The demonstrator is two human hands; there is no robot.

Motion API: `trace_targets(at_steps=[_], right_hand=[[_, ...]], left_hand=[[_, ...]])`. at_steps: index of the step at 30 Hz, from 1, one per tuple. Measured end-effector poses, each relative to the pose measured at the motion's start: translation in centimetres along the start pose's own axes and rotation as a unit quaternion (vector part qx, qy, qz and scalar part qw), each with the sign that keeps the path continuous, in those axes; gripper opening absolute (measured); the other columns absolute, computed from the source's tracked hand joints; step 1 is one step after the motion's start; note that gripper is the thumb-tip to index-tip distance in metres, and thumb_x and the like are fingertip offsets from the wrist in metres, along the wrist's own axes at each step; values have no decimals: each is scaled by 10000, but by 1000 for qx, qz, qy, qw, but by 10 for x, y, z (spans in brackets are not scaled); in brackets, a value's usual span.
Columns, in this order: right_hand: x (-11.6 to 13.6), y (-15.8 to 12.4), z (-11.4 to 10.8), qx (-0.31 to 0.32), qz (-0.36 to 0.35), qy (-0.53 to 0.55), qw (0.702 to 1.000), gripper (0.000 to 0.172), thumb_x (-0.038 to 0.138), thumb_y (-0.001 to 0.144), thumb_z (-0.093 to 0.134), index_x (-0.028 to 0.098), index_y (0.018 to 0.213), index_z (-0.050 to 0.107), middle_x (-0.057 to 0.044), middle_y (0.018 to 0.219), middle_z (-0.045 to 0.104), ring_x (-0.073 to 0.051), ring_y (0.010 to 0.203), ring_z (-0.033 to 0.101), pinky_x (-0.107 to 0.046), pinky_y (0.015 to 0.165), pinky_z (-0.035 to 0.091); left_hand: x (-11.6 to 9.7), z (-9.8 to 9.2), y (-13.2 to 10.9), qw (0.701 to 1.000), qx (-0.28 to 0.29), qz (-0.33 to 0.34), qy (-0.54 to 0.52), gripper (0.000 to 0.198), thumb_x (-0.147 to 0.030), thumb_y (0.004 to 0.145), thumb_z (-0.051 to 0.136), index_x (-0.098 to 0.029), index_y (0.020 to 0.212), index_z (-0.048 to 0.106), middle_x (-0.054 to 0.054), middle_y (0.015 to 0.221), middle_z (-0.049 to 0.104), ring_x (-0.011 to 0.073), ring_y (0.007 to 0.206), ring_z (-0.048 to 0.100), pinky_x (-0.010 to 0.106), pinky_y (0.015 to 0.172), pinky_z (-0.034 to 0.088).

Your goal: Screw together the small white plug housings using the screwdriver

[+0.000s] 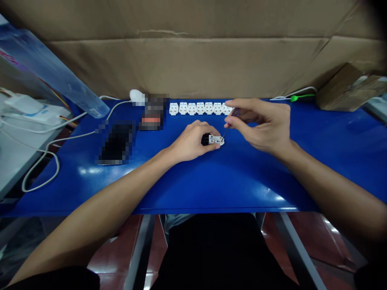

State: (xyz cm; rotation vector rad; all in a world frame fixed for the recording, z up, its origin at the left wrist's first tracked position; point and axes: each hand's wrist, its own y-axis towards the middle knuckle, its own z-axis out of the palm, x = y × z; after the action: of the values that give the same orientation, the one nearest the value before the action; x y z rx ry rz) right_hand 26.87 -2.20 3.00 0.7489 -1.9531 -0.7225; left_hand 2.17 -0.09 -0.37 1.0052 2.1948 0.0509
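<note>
My left hand (193, 141) pinches a small white plastic electrical part (215, 139) between thumb and fingers, just above the blue table (187, 181). Dark slots and metal bits show on its upper face. In my right hand (263, 123) is a screwdriver (225, 133); its thin metal shaft slants down and its tip meets the right end of the white part. Fingers hide most of the handle. Behind my hands stands a row of several similar white parts (192, 108), the rightmost partly covered by my right fingers.
A dark phone (116, 143) lies at the left, near a blurred box-like item (153, 112) and a white rounded object (137, 96). White cable (57, 161) loops over the left edge. A cardboard box (347, 88) stands at back right, before a cardboard wall (196, 64). Beside it is a green-tipped cable (294, 98).
</note>
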Motion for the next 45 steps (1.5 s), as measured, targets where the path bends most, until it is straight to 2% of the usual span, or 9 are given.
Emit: trace_targets(at_steps=[4, 8, 11, 21, 24, 28, 32, 41, 45], right_hand=[[-1, 2, 0, -4, -14, -19, 1000, 341, 401, 998, 886, 370, 1337, 861, -20, 1075, 912, -262, 834, 879, -462, 824, 784], [-2, 5, -4, 87, 12, 76, 993, 327, 348, 1124, 696, 334, 1441, 777, -32, 1304, 877, -235, 1003, 902, -422, 925, 788], [0, 5, -6, 120, 38, 132, 983, 275, 343, 1131, 690, 316, 1396, 759, -24, 1275, 873, -222, 1057, 903, -388, 943, 788], [-1, 2, 5, -52, 14, 5, 999, 242, 460, 918, 971, 313, 1046, 828, 18, 794, 821, -220, 686, 831, -354, 613, 701], [-7, 2, 4, -19, 0, -12, 1000, 223, 473, 1012, 870, 332, 1183, 844, 3, 887, 853, -216, 708, 829, -377, 684, 730], [-8, 5, -4, 96, -2, 58, 994, 349, 393, 1152, 643, 360, 1489, 730, -28, 1344, 854, -244, 1031, 895, -437, 940, 777], [1, 11, -16, 192, 40, 120, 973, 291, 416, 1140, 675, 390, 1423, 741, -18, 1412, 826, -250, 1106, 891, -432, 972, 791], [0, 3, -3, 18, 25, 49, 998, 245, 461, 938, 953, 300, 1063, 816, 19, 864, 861, -237, 747, 884, -348, 652, 741], [-6, 1, 2, -6, -4, 8, 1000, 256, 462, 940, 948, 310, 1105, 824, 23, 858, 855, -219, 708, 863, -328, 625, 703]], left_hand=[[-1, -1, 0, 1000, 2, -2, -2, 215, -370, 995, 853, -281, 1191, 853, 40, 1262, 873, 295, 1145, 760, 514, 1070, 553], [-2, -1, -1, 1000, 0, -3, -9, 210, -356, 991, 870, -277, 1185, 860, 49, 1260, 870, 298, 1160, 759, 513, 1093, 544], [-1, -1, -1, 1000, 3, -4, -5, 222, -351, 991, 878, -275, 1199, 859, 46, 1265, 869, 297, 1166, 760, 507, 1092, 539], [2, 0, 0, 1000, 3, -9, -6, 234, -375, 994, 858, -290, 1213, 862, 52, 1261, 871, 307, 1167, 759, 514, 1050, 549], [1, 0, 0, 1000, 0, 1, -14, 232, -379, 995, 853, -282, 1205, 863, 53, 1256, 876, 308, 1169, 760, 529, 1072, 552], [1, 0, 0, 1000, 0, 1, -16, 236, -381, 997, 859, -278, 1209, 864, 54, 1263, 873, 306, 1184, 760, 526, 1088, 554], [1, 1, -1, 1000, 1, -8, -8, 248, -381, 989, 868, -288, 1219, 864, 53, 1263, 861, 305, 1172, 761, 527, 1080, 553], [1, 2, 0, 1000, 3, -20, -10, 242, -372, 987, 875, -271, 1206, 857, 56, 1195, 861, 296, 1109, 753, 481, 973, 561], [0, 2, -1, 1000, 0, -14, -18, 226, -342, 982, 879, -266, 1193, 852, 52, 1202, 866, 296, 1116, 752, 484, 976, 565]])
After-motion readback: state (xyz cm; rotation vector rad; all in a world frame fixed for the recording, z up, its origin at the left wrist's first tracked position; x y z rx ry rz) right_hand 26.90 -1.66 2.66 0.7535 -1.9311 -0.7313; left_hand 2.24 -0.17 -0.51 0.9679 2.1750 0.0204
